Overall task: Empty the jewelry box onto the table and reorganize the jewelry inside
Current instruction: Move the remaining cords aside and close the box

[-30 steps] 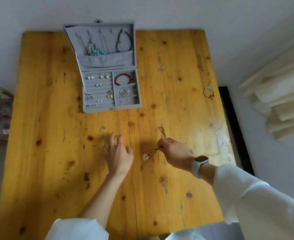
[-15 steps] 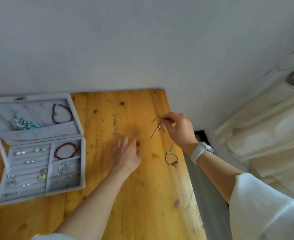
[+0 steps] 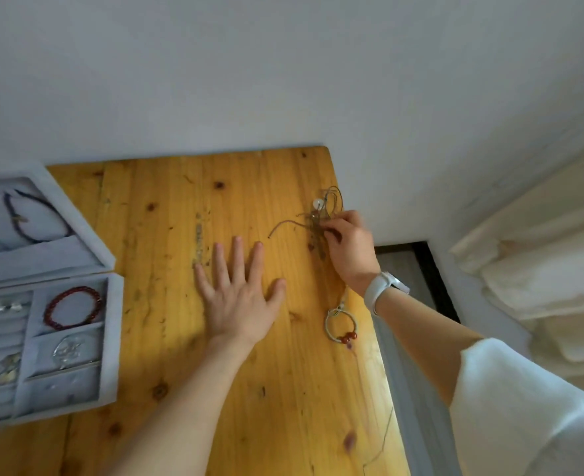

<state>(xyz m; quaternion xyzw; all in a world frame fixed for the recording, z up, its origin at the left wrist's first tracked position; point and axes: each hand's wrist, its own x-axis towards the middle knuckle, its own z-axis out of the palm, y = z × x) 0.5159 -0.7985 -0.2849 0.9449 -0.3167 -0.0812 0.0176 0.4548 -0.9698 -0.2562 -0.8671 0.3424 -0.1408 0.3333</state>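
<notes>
The grey jewelry box [image 3: 112, 338] lies open at the left edge of view on the wooden table [image 3: 283, 407]. A red bead bracelet [image 3: 72, 307] fills one compartment, and a dark cord necklace [image 3: 36, 218] hangs in the lid. My right hand [image 3: 347, 249] pinches a brown cord necklace [image 3: 318, 214] with a white bead, resting it on the table's far right corner. Flat on the wood, fingers spread, my left hand [image 3: 240, 293] holds nothing. A white cord bracelet with red beads [image 3: 340, 324] lies near the right edge, just below my right wrist.
A grey wall runs behind the table. Cream curtains [image 3: 531, 252] hang at the right, past a dark floor gap [image 3: 417, 286] beside the table edge. Small earrings and a silver piece [image 3: 67, 348] sit in other box compartments.
My right hand carried the brown cord necklace from the table's near middle to the far right corner and lowered it onto the wood. The view swung right; my left hand moved along and flattened.
</notes>
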